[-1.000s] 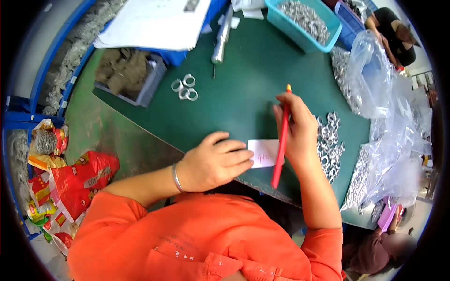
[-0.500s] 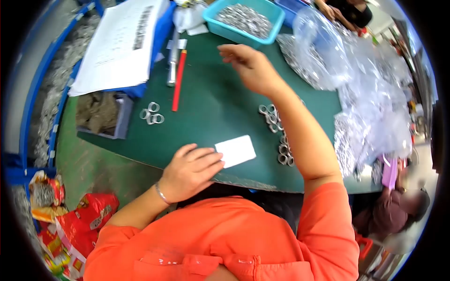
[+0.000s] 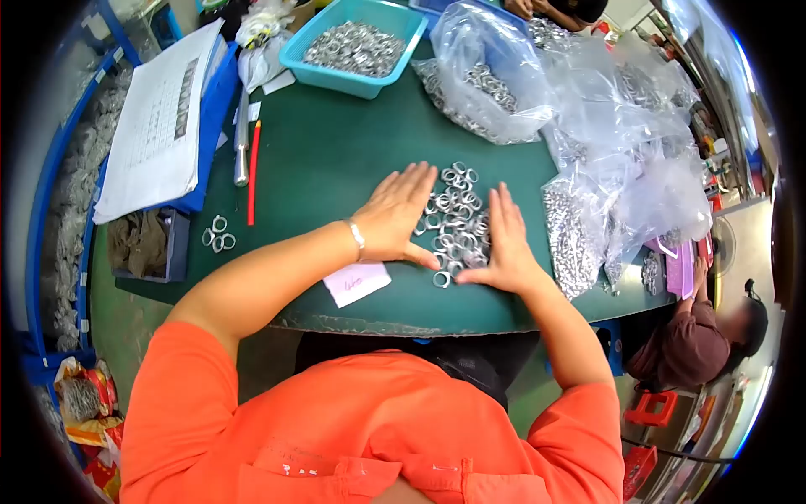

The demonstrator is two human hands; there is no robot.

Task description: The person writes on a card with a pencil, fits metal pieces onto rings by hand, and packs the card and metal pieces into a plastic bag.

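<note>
A pile of small silver metal rings [image 3: 457,214] lies on the green table between my two hands. My left hand [image 3: 393,217] is flat along the pile's left side, fingers stretched out and thumb near its lower edge. Along the right side stands my right hand [image 3: 512,250], its fingers also extended and its thumb pointing inward at the lower rings. A small pale card [image 3: 359,284] with handwriting lies beneath my left wrist. Several loose rings [image 3: 218,235] sit apart at the left of the table.
A turquoise basket [image 3: 290,60] of rings stands at the back. Clear plastic bags [image 3: 579,244] of metal parts cover the right side. Left are a red pencil [image 3: 253,176], a metal rod-like tool [image 3: 242,160], papers [image 3: 155,126] and a box with brown cloth [image 3: 176,244]. Two people sit nearby.
My left hand has left the card and moved to the rings. My right hand has come down from above the table to their right side. Writing now shows on the card.
</note>
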